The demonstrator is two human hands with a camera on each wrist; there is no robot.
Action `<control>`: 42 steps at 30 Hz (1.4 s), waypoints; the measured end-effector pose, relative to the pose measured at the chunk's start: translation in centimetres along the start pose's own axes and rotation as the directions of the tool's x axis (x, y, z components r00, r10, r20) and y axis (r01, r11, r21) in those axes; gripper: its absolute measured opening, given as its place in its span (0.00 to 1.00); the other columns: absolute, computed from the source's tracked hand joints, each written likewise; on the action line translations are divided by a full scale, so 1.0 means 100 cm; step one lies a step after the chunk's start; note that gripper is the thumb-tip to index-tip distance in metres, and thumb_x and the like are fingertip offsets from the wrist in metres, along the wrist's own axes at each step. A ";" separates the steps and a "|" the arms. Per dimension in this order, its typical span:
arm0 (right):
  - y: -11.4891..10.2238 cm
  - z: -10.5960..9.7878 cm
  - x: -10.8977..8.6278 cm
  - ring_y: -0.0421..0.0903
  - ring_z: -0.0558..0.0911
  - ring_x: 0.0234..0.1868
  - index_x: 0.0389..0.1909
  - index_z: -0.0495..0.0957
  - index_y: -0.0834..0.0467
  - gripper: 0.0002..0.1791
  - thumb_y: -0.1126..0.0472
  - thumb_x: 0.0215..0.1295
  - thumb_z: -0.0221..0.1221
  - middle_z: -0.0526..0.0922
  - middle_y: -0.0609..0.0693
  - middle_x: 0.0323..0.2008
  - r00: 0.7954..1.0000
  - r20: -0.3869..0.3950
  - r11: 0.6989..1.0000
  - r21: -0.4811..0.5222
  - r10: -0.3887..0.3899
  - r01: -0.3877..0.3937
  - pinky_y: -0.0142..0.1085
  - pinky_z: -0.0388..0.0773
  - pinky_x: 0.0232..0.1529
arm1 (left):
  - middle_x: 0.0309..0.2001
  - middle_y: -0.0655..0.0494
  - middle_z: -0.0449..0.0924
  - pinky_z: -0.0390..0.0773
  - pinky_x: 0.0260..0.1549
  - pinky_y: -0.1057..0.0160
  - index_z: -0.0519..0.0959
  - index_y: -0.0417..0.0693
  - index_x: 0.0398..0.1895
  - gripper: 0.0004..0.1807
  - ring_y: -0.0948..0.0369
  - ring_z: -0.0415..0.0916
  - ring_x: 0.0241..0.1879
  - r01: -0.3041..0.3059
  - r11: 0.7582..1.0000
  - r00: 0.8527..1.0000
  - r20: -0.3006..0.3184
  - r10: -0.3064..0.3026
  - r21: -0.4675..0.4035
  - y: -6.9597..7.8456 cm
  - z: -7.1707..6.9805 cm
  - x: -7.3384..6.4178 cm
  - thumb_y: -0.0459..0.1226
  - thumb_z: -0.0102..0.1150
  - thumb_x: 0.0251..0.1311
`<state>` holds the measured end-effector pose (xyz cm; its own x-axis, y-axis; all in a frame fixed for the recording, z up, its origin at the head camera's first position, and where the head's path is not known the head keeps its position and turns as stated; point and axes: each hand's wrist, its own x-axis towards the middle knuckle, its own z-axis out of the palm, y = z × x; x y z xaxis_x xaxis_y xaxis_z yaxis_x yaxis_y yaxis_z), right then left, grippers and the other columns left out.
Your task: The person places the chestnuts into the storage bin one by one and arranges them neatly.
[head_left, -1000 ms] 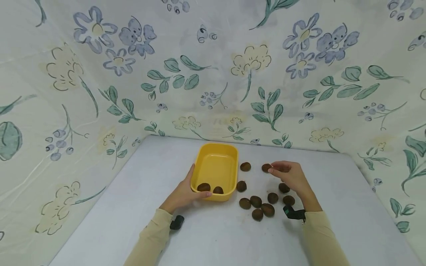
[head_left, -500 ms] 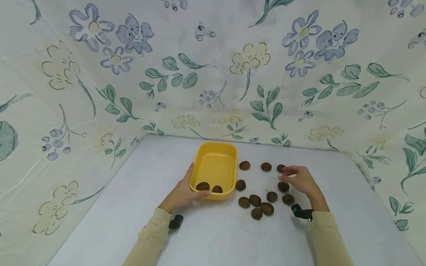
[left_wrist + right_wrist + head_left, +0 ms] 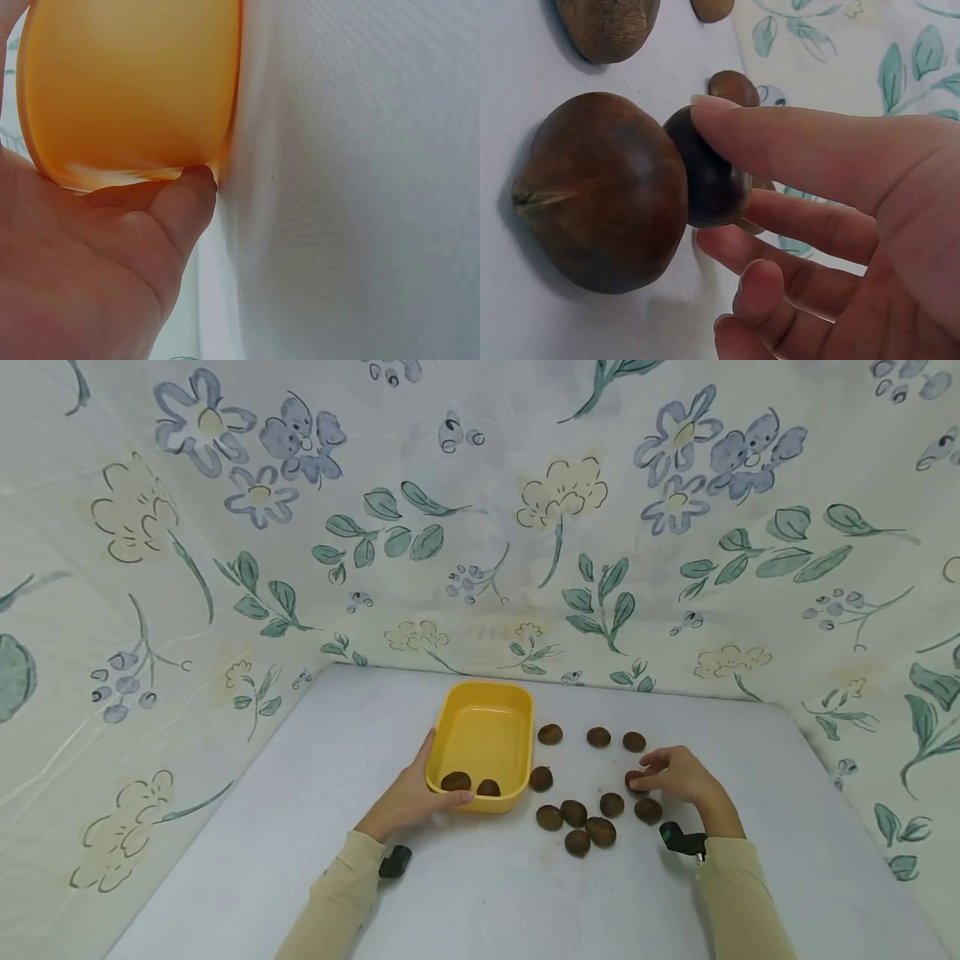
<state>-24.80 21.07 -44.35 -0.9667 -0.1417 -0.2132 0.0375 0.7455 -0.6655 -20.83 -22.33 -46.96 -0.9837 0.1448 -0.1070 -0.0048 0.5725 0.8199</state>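
My left hand point(image 3: 408, 797) grips the near left corner of a yellow plastic tub point(image 3: 495, 685), thumb over the rim and fingers along its side. Two chestnuts point(image 3: 456, 782) lie inside, at the tub's near end. To the right, my right hand point(image 3: 678, 774) pinches a chestnut point(image 3: 712, 187) that sits on the table, its thumb on one side and fingers on the other. A larger-looking chestnut point(image 3: 604, 195) lies closer to the right wrist camera. In the left wrist view, the tub wall point(image 3: 135, 82) is seen from outside against my palm.
Several loose chestnuts point(image 3: 573, 812) lie scattered on the white table point(image 3: 487, 893) right of the tub, some clustered near the front. One chestnut point(image 3: 541, 778) is close beside the tub's right wall. A flower-printed cloth point(image 3: 480, 527) stands behind and at the sides.
My right hand has gone from one chestnut at the back to another farther right, then nearer to me. The back chestnuts stay on the table. My left hand keeps its hold on the tub.
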 end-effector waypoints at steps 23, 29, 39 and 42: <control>0.002 0.005 0.003 0.55 0.81 0.47 0.47 0.85 0.65 0.24 0.52 0.56 0.75 0.87 0.59 0.44 0.997 -0.041 0.998 -0.005 0.058 -0.058 0.50 0.81 0.48 | 0.84 0.47 0.52 0.59 0.77 0.36 0.32 0.58 0.86 0.74 0.46 0.61 0.77 0.005 1.000 1.000 -0.006 -0.005 -0.005 0.000 0.000 -0.001 0.58 0.78 0.49; -0.001 0.006 0.003 0.55 0.82 0.49 0.49 0.86 0.64 0.25 0.50 0.58 0.74 0.88 0.59 0.46 0.998 -0.066 1.000 0.019 0.022 -0.021 0.50 0.81 0.49 | 0.83 0.46 0.53 0.59 0.77 0.36 0.33 0.57 0.86 0.73 0.46 0.62 0.77 -0.003 1.000 1.000 -0.008 0.003 -0.002 -0.001 0.000 -0.001 0.58 0.78 0.49; -0.020 0.006 -0.001 0.53 0.78 0.49 0.54 0.85 0.63 0.29 0.47 0.60 0.73 0.87 0.61 0.53 0.989 -0.135 0.992 0.096 -0.066 0.079 0.38 0.76 0.43 | 0.83 0.47 0.53 0.60 0.77 0.36 0.32 0.58 0.86 0.73 0.46 0.61 0.77 -0.005 1.000 1.000 -0.004 0.005 -0.006 -0.001 0.000 -0.001 0.58 0.78 0.49; -0.027 0.006 -0.002 0.51 0.75 0.46 0.54 0.85 0.63 0.29 0.46 0.59 0.74 0.87 0.61 0.53 0.984 -0.159 0.987 0.127 -0.079 0.099 0.36 0.73 0.40 | 0.83 0.47 0.52 0.59 0.77 0.35 0.33 0.58 0.86 0.74 0.45 0.61 0.78 0.002 1.000 1.000 -0.004 -0.002 -0.006 -0.001 0.000 -0.001 0.58 0.78 0.48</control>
<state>-24.51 18.73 -42.96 -0.9945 -0.0947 -0.0441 -0.0267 0.6388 -0.7689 -20.76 -22.42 -47.06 -0.9844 0.1399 -0.1065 -0.0084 0.5676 0.8232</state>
